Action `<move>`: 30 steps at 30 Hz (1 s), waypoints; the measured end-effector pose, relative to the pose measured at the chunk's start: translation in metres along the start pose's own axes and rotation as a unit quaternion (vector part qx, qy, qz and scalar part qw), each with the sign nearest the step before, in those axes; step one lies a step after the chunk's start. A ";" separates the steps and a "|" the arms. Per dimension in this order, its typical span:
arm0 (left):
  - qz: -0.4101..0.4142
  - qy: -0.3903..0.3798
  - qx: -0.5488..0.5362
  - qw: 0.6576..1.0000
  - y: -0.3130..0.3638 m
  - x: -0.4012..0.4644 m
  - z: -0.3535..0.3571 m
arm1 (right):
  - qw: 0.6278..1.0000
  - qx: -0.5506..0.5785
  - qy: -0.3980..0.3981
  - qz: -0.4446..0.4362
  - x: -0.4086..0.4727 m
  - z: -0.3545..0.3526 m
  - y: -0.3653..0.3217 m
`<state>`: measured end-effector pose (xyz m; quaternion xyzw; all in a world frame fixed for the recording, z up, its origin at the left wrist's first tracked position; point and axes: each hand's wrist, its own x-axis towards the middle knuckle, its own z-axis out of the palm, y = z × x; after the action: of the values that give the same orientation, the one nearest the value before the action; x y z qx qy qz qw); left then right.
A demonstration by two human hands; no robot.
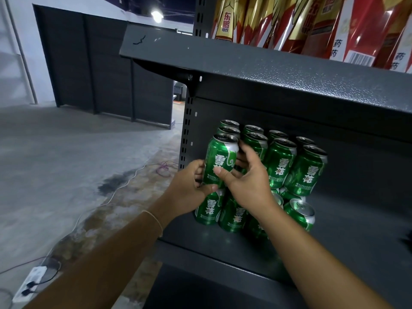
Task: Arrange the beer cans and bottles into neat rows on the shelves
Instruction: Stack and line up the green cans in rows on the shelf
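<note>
Your left hand [189, 181] and right hand [245, 177] both grip one green aluminium beer can [219, 160] at frame centre, fingers and thumbs curled round its sides. It stands upright atop a lower tier of matching green cans [231, 214], at the left front corner of the upper stack [289, 161]. All sit on the dark grey metal shelf [334, 237]. Red and gold packages [312, 25] occupy the shelf above, upper right. A white power strip [30, 283] lies on the concrete floor, lower left.
</note>
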<state>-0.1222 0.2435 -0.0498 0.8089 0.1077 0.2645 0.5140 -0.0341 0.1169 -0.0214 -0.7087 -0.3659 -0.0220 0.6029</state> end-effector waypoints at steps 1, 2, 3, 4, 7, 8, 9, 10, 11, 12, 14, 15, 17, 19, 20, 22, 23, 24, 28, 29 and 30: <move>0.001 -0.006 0.008 1.000 0.002 -0.001 -0.001 | 1.000 -0.006 -0.003 0.000 0.000 0.000 0.001; 0.001 -0.018 0.021 1.000 0.004 -0.001 -0.002 | 1.000 -0.010 -0.007 0.001 -0.001 0.000 0.002; -0.001 -0.034 0.043 0.999 0.007 -0.002 -0.004 | 1.000 -0.011 -0.013 0.002 -0.001 0.000 0.002; -0.005 -0.051 0.081 0.995 0.012 -0.001 -0.007 | 1.000 -0.010 -0.019 0.004 -0.001 -0.001 0.003; -0.003 -0.045 0.279 0.959 0.034 -0.006 -0.013 | 1.000 0.003 -0.024 0.020 -0.004 -0.006 0.001; 0.022 -0.016 0.349 0.937 0.043 -0.008 -0.013 | 1.000 0.009 -0.016 0.026 -0.005 -0.010 -0.001; 0.054 0.015 0.396 0.916 0.051 -0.011 -0.012 | 1.000 0.011 -0.006 0.027 -0.006 -0.015 -0.004; 0.082 0.042 0.419 0.903 0.058 -0.014 -0.010 | 1.000 0.008 0.004 0.024 -0.008 -0.021 -0.006; 0.103 0.059 0.421 0.899 0.067 -0.016 -0.007 | 1.000 0.003 0.013 0.017 -0.010 -0.027 -0.009; 0.120 0.063 0.407 0.903 0.075 -0.018 -0.003 | 1.000 -0.002 0.021 0.008 -0.012 -0.035 -0.010; 0.165 0.057 0.359 0.917 0.089 -0.019 0.012 | 0.999 -0.003 0.042 -0.011 -0.016 -0.051 -0.011; 0.186 0.054 0.332 0.923 0.095 -0.019 0.021 | 0.998 -0.003 0.055 -0.019 -0.018 -0.060 -0.010; 0.207 0.052 0.279 0.936 0.106 -0.018 0.043 | 0.996 -0.006 0.080 -0.025 -0.023 -0.080 -0.007; 0.215 0.039 0.244 0.945 0.112 -0.014 0.066 | 0.994 -0.007 0.102 -0.026 -0.027 -0.103 -0.002; 0.218 0.026 0.230 0.948 0.115 -0.012 0.078 | 0.993 -0.009 0.115 -0.024 -0.029 -0.117 0.002; 0.221 -0.003 0.199 0.955 0.121 -0.006 0.104 | 0.990 -0.016 0.137 -0.018 -0.033 -0.144 0.009; 0.225 -0.012 0.186 0.956 0.124 -0.003 0.118 | 0.989 -0.021 0.145 -0.016 -0.036 -0.159 0.013; 0.229 -0.020 0.174 0.958 0.128 -0.001 0.133 | 0.988 -0.029 0.153 -0.017 -0.039 -0.175 0.017; 0.224 -0.054 0.136 0.963 0.139 0.006 0.192 | 0.982 -0.050 0.184 0.003 -0.053 -0.236 0.036; 0.223 -0.068 0.130 0.964 0.142 0.008 0.212 | 0.979 -0.057 0.195 0.008 -0.058 -0.255 0.042; 0.222 -0.080 0.126 0.964 0.144 0.009 0.232 | 0.977 -0.062 0.204 0.013 -0.063 -0.274 0.048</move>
<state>-0.0037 0.0027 0.0043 0.8891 -0.0837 0.2907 0.3436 0.0588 -0.1532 -0.0171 -0.7303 -0.2236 -0.1806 0.6198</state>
